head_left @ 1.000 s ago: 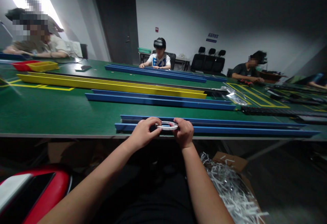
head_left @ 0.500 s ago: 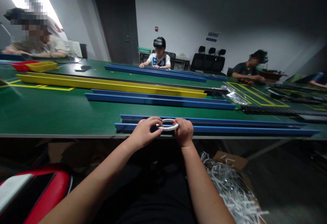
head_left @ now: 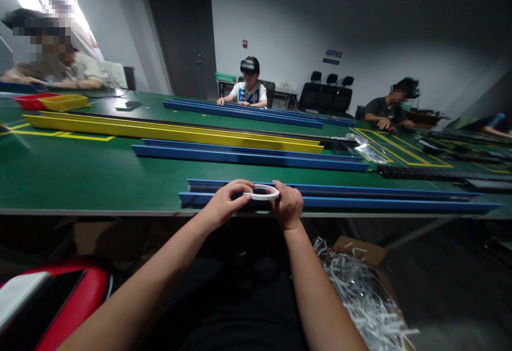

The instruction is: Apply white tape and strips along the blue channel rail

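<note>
A narrow white roll of tape (head_left: 264, 197) is held level above the front edge of the table. My left hand (head_left: 228, 199) pinches its left side between thumb and fingers. On the right side, my right hand (head_left: 288, 204) grips the roll with curled fingers. Behind and below both hands lies a long blue channel rail (head_left: 372, 200), running along the table edge; my hands cover part of its length. Whether a loose tape end is between the fingers cannot be made out.
Across the green table (head_left: 80, 175) lie another blue rail (head_left: 248, 157) and a yellow rail (head_left: 172, 132). A cardboard box with shredded white strips (head_left: 364, 292) stands below right. A red stool (head_left: 90, 292) is at lower left. Several people sit around the table.
The tape roll has tilted slightly and shifted a little up, with my left fingers closer on its near rim. At the far right, a co-worker's hand has moved forward.
</note>
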`<control>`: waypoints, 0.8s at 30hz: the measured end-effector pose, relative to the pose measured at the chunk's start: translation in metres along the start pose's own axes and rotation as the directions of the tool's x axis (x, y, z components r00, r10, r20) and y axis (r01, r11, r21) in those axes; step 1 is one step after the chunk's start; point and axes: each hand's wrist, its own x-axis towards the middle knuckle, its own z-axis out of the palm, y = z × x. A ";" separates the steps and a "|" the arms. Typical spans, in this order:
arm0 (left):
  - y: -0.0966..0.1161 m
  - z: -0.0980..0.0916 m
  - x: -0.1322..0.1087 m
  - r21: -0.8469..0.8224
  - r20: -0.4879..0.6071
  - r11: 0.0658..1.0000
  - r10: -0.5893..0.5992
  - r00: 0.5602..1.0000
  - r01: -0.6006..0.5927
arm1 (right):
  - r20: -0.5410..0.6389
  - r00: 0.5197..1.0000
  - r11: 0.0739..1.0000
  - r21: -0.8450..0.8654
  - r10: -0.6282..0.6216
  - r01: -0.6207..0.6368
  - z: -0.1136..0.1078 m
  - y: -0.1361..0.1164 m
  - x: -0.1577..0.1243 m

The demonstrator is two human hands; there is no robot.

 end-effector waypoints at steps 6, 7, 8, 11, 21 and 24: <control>0.002 0.004 0.000 0.098 0.029 0.995 0.019 0.999 -0.021 | 0.017 1.000 1.000 -0.001 0.008 -0.008 -0.001 0.001 0.000; 0.002 0.006 0.000 0.118 0.029 0.993 0.023 0.999 -0.026 | 0.016 1.000 1.000 0.007 0.008 -0.008 -0.001 0.001 0.000; 0.002 0.007 0.000 0.135 0.028 0.990 0.026 0.999 -0.030 | 0.016 1.000 1.000 0.016 0.007 -0.008 -0.001 0.001 0.000; 0.001 0.008 0.000 0.177 0.030 0.983 0.040 0.999 -0.045 | 0.022 1.000 0.999 0.032 0.011 -0.012 -0.001 0.000 0.000; 0.002 0.010 0.001 0.194 0.035 0.981 0.014 0.999 -0.021 | 0.043 0.999 1.000 -0.012 0.013 -0.013 -0.002 -0.001 0.000; 0.002 0.010 0.001 0.180 0.025 0.984 -0.005 1.000 0.000 | 0.045 0.999 1.000 -0.004 0.020 -0.020 -0.002 -0.001 0.000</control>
